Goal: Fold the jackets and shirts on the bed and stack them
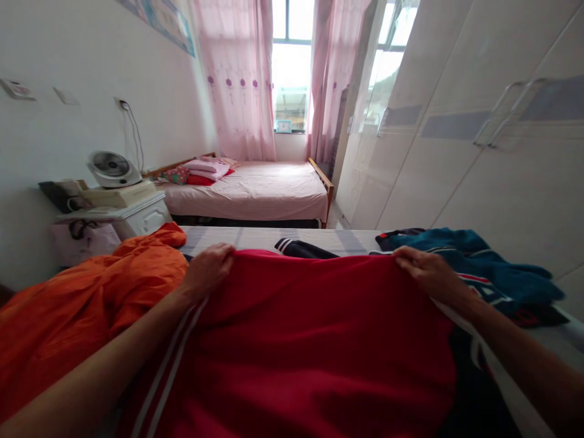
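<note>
A red jacket (314,328) with white stripes and dark parts is stretched between my two hands, its upper edge pulled nearly straight. My left hand (210,267) grips the upper left corner, fingers closed on the cloth. At the upper right corner, my right hand (422,271) pinches the same edge. Beyond that edge shows a dark sleeve (305,249) with white bands at its end, lying on the bed in front of me. The lower part of the garment runs out of view at the bottom.
Orange clothing (104,286) is heaped at left. Teal and dark clothes (474,255) lie at right. A striped sheet (219,237) shows beyond the red cloth. Farther off are a pink bed (269,188), a fan (114,169) on a white cabinet (146,214), and wardrobes (410,164) along the right.
</note>
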Demonstrator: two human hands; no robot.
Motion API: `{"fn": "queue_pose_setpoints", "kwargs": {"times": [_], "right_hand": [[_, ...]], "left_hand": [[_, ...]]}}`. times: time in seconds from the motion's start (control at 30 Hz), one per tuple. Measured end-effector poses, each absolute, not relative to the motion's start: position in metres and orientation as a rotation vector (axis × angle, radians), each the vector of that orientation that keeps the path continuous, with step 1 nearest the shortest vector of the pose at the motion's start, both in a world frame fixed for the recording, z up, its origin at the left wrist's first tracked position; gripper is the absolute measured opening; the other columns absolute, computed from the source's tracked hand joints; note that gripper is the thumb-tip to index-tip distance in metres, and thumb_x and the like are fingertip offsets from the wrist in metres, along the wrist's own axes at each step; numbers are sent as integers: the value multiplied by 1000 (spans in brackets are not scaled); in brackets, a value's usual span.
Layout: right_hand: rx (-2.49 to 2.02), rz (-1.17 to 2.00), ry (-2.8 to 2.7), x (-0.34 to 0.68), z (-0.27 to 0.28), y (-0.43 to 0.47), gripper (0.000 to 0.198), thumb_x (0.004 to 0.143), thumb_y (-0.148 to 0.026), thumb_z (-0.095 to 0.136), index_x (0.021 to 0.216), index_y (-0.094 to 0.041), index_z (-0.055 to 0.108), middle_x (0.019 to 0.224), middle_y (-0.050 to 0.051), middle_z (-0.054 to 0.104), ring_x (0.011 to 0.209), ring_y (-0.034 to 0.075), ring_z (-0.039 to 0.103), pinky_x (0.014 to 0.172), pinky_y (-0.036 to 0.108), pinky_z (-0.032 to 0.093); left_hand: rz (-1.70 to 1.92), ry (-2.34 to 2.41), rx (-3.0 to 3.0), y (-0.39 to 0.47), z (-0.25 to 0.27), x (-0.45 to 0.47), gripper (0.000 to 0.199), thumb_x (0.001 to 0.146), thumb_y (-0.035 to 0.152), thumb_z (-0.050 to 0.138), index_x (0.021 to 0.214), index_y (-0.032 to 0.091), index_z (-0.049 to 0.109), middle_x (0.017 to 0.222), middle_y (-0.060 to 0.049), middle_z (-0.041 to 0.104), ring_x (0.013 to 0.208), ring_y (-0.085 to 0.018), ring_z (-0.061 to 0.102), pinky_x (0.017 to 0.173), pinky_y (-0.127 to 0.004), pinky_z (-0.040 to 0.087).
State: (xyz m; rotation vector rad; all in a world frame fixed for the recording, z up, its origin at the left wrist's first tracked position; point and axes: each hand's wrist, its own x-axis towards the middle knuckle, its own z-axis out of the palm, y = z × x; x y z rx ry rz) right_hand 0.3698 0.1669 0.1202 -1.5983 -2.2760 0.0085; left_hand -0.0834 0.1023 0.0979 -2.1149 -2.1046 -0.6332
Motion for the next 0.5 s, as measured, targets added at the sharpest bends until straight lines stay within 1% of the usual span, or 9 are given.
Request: {"fn": "queue_pose_setpoints", "kwargs": {"times": [0.03, 0.1, 0.17, 0.23, 0.3, 0.37, 0.43, 0.5], "right_hand": [[-1594, 6, -2163, 373, 135, 162, 26, 85, -36, 39, 92, -23, 61, 84, 4, 67, 75, 20, 61, 71, 30, 44], [-1622, -144, -1966, 373, 166, 163, 26, 84, -38, 40, 93, -25, 60, 83, 4, 66, 74, 22, 61, 71, 32, 44], [-1610, -329, -1837, 363, 189, 178, 32, 87, -41, 35, 98, -26, 60, 87, 6, 65, 79, 24, 60, 76, 36, 44], [-1624, -395, -1807, 346, 198, 205, 38, 89, -42, 30, 105, -24, 59, 95, 8, 65, 89, 26, 59, 81, 38, 43], [-1691, -329, -1837, 327, 192, 232, 39, 89, -37, 29, 109, -21, 58, 101, 10, 65, 96, 26, 58, 83, 38, 43], [-1728, -229, -1888, 315, 176, 251, 36, 86, -30, 35, 109, -17, 59, 101, 10, 66, 93, 25, 60, 82, 36, 44], [-1721, -146, -1938, 314, 157, 251, 35, 83, -26, 39, 111, -14, 57, 103, 10, 66, 91, 22, 61, 82, 33, 45], [-1665, -123, -1987, 325, 138, 231, 39, 82, -26, 40, 116, -13, 54, 111, 10, 63, 97, 22, 60, 87, 32, 44]], "left_hand": [[-683, -2093, -2053, 97, 112, -86, 24, 86, 30, 37, 90, 21, 59, 98, -8, 63, 94, -23, 57, 86, -31, 41], [-744, -2054, -1908, 94, 142, -90, 31, 88, 33, 33, 100, 18, 57, 105, -9, 60, 98, -25, 55, 87, -33, 40], [-721, -2030, -1742, 106, 166, -93, 35, 90, 34, 31, 103, 14, 57, 108, -12, 59, 100, -27, 55, 86, -36, 40], [-670, -2040, -1633, 128, 176, -93, 38, 90, 31, 30, 103, 10, 58, 110, -17, 58, 103, -30, 54, 86, -40, 41], [-635, -2070, -1616, 150, 171, -91, 38, 89, 28, 31, 104, 7, 59, 111, -21, 57, 106, -33, 52, 86, -43, 41], [-604, -2090, -1657, 162, 157, -88, 37, 86, 27, 37, 109, 6, 58, 111, -22, 57, 106, -35, 52, 86, -45, 41], [-564, -2095, -1722, 155, 139, -85, 40, 83, 28, 44, 115, 9, 56, 115, -21, 57, 108, -35, 52, 88, -44, 42], [-543, -2071, -1834, 128, 121, -84, 42, 81, 29, 47, 120, 13, 54, 122, -17, 55, 112, -31, 51, 92, -40, 41]]}}
